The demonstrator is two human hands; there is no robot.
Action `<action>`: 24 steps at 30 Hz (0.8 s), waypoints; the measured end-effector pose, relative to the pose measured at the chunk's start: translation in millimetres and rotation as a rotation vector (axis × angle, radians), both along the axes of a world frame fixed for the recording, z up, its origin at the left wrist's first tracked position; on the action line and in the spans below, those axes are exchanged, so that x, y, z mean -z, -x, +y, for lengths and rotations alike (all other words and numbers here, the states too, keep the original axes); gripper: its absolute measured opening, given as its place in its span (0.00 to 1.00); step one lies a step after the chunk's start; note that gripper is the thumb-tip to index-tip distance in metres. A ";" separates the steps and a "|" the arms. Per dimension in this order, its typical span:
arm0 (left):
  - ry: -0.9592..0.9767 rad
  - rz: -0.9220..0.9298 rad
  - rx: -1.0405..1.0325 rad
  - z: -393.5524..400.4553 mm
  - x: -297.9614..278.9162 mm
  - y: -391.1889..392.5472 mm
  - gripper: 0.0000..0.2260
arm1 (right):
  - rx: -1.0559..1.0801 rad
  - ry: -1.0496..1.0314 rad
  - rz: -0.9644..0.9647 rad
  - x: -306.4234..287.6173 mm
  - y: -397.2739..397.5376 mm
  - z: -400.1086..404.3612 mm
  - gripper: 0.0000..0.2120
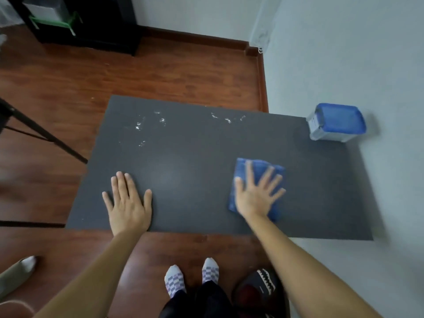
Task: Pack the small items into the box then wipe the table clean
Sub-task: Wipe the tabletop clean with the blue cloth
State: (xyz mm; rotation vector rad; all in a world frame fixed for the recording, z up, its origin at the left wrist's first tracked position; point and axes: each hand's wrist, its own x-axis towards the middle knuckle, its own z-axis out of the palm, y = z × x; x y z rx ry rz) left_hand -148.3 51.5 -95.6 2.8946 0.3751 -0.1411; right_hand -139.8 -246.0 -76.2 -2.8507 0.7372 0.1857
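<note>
While my right hand (257, 193) presses flat, fingers spread, on the blue cloth (258, 187), my left hand (128, 203) lies open-palmed on the dark table (195, 161); white smears (149, 125) mark its far side, and the lidded box (336, 122) sits at the far right corner.

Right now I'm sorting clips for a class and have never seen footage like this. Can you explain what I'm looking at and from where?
One picture, from a camera worn on a person's head, looking down. No machine: two bare hands. The left hand lies flat on the dark grey tabletop. The right hand presses a folded blue cloth, blurred by motion. White smudges lie along the far side. A clear plastic box with a blue lid, shut, stands at the far right corner.
</note>
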 end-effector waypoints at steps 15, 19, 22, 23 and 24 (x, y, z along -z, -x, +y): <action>-0.031 -0.009 -0.007 -1.8 1.3 -0.6 0.35 | 0.262 0.006 0.129 -6.3 63.2 -197.6 0.32; -0.043 -0.001 -0.027 -4.8 -0.6 -0.5 0.35 | 0.121 0.008 0.068 5.5 -13.6 -130.0 0.29; -0.033 0.020 -0.037 -5.5 -4.5 -0.2 0.35 | -0.270 0.085 0.029 11.3 2.1 -41.9 0.29; -0.027 0.027 -0.039 -6.0 -5.2 0.7 0.35 | -0.384 0.098 0.024 12.6 18.3 -22.4 0.29; -0.024 0.027 -0.040 -6.0 -5.0 0.9 0.35 | -0.485 0.101 0.018 13.6 33.8 -11.7 0.29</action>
